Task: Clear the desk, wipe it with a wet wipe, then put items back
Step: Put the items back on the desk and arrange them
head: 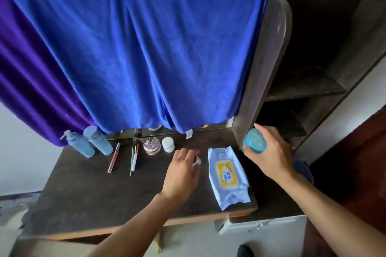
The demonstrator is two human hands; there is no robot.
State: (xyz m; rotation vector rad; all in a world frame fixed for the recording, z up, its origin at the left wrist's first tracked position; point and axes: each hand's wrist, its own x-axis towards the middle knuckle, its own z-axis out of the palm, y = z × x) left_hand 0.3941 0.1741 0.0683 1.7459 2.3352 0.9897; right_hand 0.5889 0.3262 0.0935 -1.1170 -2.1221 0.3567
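Note:
On the dark desk (87,198) lies a blue and white wet wipe pack (227,175) with a yellow label, right of centre. My right hand (269,152) grips a teal jar (253,141) above the desk's right end, beside the shelf unit. My left hand (181,173) is on the desk just left of the pack, its fingers curled round a small white item (197,161) that is mostly hidden. Along the back stand a pump bottle (78,144), a pale blue bottle (98,140), a pink pen-like stick (113,157), brushes (134,155), a glittery jar (152,145) and a white jar (168,144).
A blue cloth (146,48) and a purple cloth (31,89) hang over the mirror behind the desk. A dark open shelf unit (313,89) stands to the right. A white box (261,225) sits below the desk's right front corner.

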